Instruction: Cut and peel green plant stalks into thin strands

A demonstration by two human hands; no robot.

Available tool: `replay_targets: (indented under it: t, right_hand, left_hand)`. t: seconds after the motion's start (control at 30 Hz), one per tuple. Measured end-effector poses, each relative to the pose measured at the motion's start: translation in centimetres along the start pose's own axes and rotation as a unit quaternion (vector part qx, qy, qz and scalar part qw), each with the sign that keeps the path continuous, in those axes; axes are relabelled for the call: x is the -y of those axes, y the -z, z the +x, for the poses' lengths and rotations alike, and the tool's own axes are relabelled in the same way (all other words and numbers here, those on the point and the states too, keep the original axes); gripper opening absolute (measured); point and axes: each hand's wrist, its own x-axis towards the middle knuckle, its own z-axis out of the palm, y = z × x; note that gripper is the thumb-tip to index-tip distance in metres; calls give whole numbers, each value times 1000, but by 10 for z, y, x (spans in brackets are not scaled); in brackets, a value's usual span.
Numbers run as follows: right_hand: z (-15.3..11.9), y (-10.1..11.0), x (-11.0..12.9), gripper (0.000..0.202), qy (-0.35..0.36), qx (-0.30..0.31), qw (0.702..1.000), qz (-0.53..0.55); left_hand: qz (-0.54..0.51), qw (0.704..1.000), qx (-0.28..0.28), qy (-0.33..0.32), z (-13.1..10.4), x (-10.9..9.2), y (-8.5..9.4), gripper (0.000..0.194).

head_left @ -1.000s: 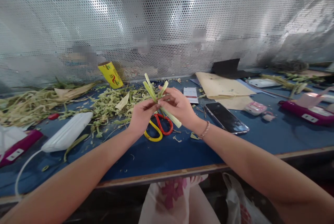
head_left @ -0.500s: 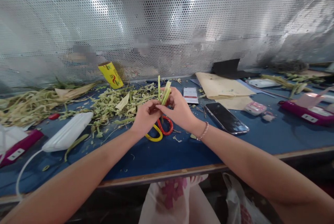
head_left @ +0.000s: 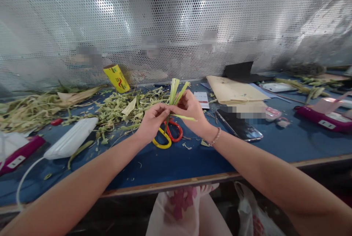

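Note:
Between my two hands is a pale green plant strip, its split ends fanned upward and one piece bent out to the right. My left hand pinches it low down, thumb against fingers. My right hand grips it from the other side, fingertips touching the left hand's. Just beneath them lie scissors with one yellow and one red handle loop; the hands hide their blades. A heap of green plant scraps spreads to the left of my hands.
Left are a white power bank with a cable and a yellow tube. A phone, brown paper and a magenta box lie right. Perforated metal screen rises behind the blue table.
The strip's ends have spread apart, and one piece now sticks out to the right across my right hand. Both hands stay almost in place; the scissors have not moved.

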Motion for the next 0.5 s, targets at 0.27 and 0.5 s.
replay_targets:
  t: [0.27,0.5]
  right_hand:
    - [-1,3,5,13,75,6,995,-65]
    - [-5,6,9,4,134,61,976,-163]
  left_hand:
    - [-65,997,0,50,0,-7,-4,21]
    - [57,998,16,-21,1,-1,3,19]
